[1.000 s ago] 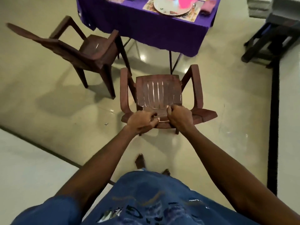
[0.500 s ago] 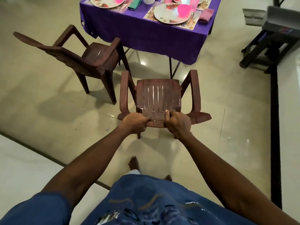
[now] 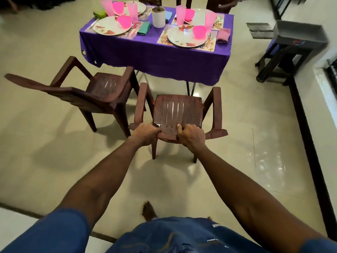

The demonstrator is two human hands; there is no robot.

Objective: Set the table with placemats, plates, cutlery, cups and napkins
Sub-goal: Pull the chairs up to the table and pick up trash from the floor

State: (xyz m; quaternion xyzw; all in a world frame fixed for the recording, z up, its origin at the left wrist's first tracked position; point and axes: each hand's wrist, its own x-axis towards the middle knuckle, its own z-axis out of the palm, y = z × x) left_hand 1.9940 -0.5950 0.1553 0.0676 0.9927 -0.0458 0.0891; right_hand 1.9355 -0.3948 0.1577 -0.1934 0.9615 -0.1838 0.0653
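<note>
Both arms stretched forward. Left hand [image 3: 145, 133] clamped over the top edge of the brown plastic chair's [image 3: 179, 111] backrest, fingers curled over the front; right hand [image 3: 191, 136] clamped on the same edge just beside it, thumb up against the slats. Chair square ahead, seat facing away toward the tabletop [image 3: 155, 52], armrests running along the line from body to table. Table straight beyond the chair, near but with a strip of floor between; its long side lying crosswise to the push. Neither hand nearer: level with each other, so likely a straight shove forward to tuck the seat under the purple cloth's right-hand half.

Tabletop apparently fully laid: patterned placemat [image 3: 209, 45] under a white floral plate [image 3: 182, 38], pink bowl-like cup [image 3: 199, 31] on it, pink tumbler [image 3: 209, 20] behind, folded pink napkin [image 3: 223, 34] at the right, fork [image 3: 164, 34] at the left. Similar setting at the left with a green napkin [image 3: 144, 28]. Second chair [image 3: 94, 92] angled, just left of the held one.
</note>
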